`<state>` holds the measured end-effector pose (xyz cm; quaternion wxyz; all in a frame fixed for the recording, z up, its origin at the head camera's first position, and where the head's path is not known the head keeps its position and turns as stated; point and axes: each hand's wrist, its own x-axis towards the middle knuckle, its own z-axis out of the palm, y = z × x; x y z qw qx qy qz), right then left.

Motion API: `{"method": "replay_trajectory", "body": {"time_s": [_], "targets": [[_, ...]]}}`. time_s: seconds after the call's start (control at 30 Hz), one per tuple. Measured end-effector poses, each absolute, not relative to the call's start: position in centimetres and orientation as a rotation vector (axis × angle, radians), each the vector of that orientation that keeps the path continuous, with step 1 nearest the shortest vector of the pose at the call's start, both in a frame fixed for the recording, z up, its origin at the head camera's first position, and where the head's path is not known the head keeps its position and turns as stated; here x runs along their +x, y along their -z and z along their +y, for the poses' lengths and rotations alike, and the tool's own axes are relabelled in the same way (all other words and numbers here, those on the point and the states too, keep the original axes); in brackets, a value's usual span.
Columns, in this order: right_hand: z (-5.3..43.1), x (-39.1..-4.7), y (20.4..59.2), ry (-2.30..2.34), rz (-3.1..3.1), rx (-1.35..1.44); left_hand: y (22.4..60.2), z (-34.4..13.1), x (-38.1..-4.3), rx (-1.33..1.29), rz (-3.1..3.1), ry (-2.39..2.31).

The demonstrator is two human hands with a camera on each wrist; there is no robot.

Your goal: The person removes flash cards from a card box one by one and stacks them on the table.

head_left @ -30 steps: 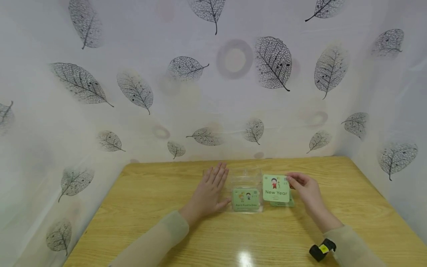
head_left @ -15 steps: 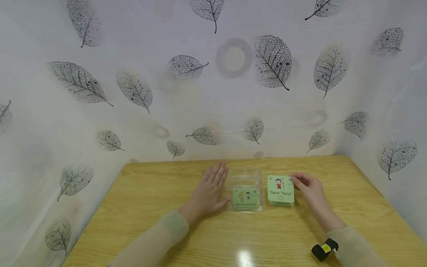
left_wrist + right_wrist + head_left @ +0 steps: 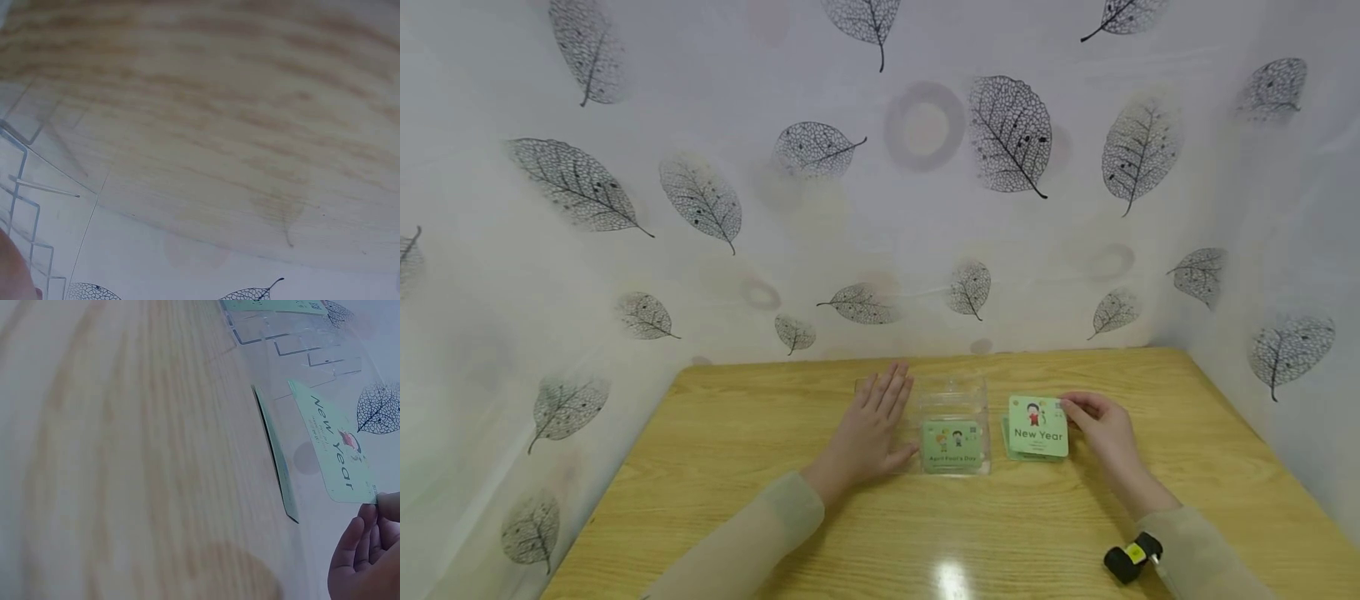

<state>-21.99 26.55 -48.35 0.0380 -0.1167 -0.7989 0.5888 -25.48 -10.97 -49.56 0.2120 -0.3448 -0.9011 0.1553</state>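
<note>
- Your left hand (image 3: 865,425) lies over the left part of the card case (image 3: 953,402), on the table (image 3: 775,517)
- The April Fool's Day card (image 3: 951,446) sits in the case, in its near part, just right of your left thumb
- Right of the case, your right hand (image 3: 1105,429) holds the New Year card (image 3: 1037,427) by its right edge, above and apart from the lower card (image 3: 1008,450)
- Behind the table you face the backdrop (image 3: 880,217)
</note>
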Motion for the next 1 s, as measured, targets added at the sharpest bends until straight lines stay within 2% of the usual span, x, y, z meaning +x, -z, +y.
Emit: {"method": "replay_trajectory", "body": {"time_s": [1.0], "targets": [[26.6,-23.6,49.3,-1.795,-2.546,-0.308,49.3,-10.8,-25.9,-0.941,-2.528,-0.459]]}}
